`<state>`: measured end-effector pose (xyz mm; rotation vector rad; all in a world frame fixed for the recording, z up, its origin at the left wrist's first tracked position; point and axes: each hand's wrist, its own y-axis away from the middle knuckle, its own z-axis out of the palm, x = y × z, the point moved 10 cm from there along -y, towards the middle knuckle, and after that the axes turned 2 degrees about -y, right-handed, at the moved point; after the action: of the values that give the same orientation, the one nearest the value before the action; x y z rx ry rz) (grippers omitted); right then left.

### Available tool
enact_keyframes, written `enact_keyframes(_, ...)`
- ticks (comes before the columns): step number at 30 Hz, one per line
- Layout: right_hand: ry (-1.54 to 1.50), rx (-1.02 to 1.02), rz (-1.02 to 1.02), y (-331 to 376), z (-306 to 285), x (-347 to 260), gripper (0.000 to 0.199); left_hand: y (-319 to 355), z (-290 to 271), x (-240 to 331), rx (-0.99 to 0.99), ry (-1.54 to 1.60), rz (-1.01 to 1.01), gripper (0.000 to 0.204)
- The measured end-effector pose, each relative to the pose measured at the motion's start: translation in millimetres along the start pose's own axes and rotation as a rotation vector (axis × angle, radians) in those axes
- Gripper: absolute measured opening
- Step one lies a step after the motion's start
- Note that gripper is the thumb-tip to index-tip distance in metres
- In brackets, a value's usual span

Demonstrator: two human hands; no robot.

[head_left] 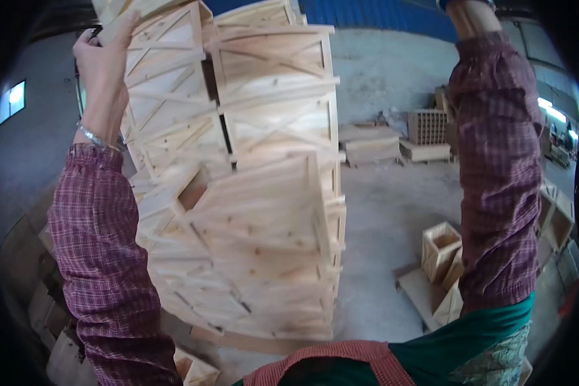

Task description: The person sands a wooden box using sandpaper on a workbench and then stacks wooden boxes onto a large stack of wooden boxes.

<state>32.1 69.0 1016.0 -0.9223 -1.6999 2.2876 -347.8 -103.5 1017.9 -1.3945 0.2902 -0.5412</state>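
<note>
My left hand (104,64) is raised at the upper left, its thumb against the lower edge of a pale wooden crate (141,9) on top of the stack. Its fingers curl at that crate's side, and a small dark thing shows between them. Most of this top crate is cut off by the picture's upper edge. My right arm (495,161) is lifted high too; only its wrist shows, and the hand lies beyond the upper edge. Between my arms rises a tall stack of wooden crates (273,125) with crossed slats on their sides. One nearer crate (264,219) sits askew, jutting towards me.
Small open wooden boxes (441,248) stand on a low board (418,289) at the right. Against the far wall are a slatted rack (427,127) and flat wooden pieces (370,145). More wooden pieces lie at the lower left. Grey concrete floor (379,257) runs beside the stack.
</note>
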Motion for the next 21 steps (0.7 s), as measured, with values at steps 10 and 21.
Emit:
enact_keyframes(10, 0.295, 0.292, -0.639, -127.7, -111.3, 74.4, 0.017, 37.1, 132.1, -43.7, -0.035, -0.228, 0.009, 0.072)
enact_keyframes(21, 0.724, 0.420, -0.678, -193.0, -151.7, 167.7, 0.023, 232.0, 113.7, -79.0, -0.461, -0.485, -0.406, 0.058)
